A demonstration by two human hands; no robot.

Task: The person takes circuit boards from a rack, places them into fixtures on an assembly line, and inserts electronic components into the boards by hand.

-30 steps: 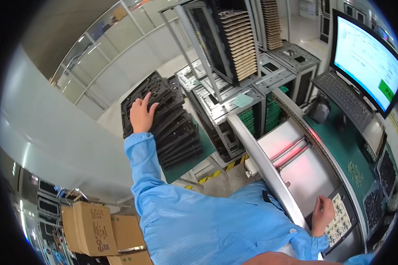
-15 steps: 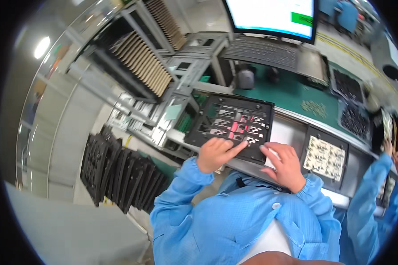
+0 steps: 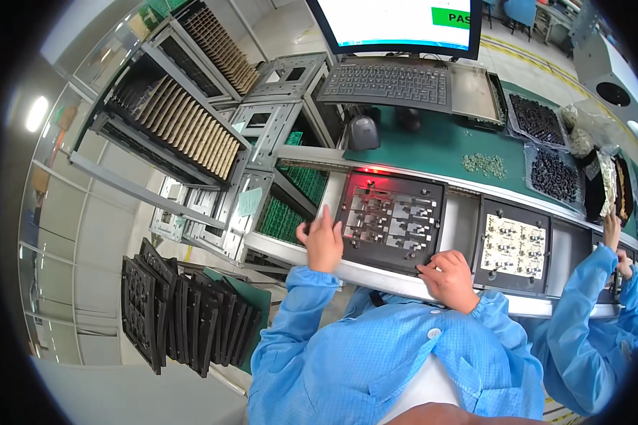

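A black fixture tray [image 3: 349,244] lies flat across the metal rails in front of me, its cut-outs holding small pale and dark parts. Red light falls on its far left part. My left hand [image 3: 323,241] is beside the tray's left edge, fingers apart and holding nothing. At the near right corner, the bent fingers of my right hand [image 3: 449,280] grip the tray's edge; its fingertips are partly hidden. Right of that hand, a second black tray [image 3: 483,265] carries a cream-coloured circuit board panel [image 3: 512,246].
Beyond the rails, a green mat [image 3: 432,149] bears a scanner [image 3: 363,132], small green pieces [image 3: 484,166] and two bins of black parts [image 3: 554,172]. Keyboard [image 3: 386,83] and monitor stand behind. Black trays [image 3: 184,308] are stacked at left, near board racks [image 3: 184,127]. A co-worker's hands [image 3: 612,230] work at right.
The tray, askew under both hands before, now lies straight on the rails. My left hand has left its near part for the left side; my right hand has moved down to the corner.
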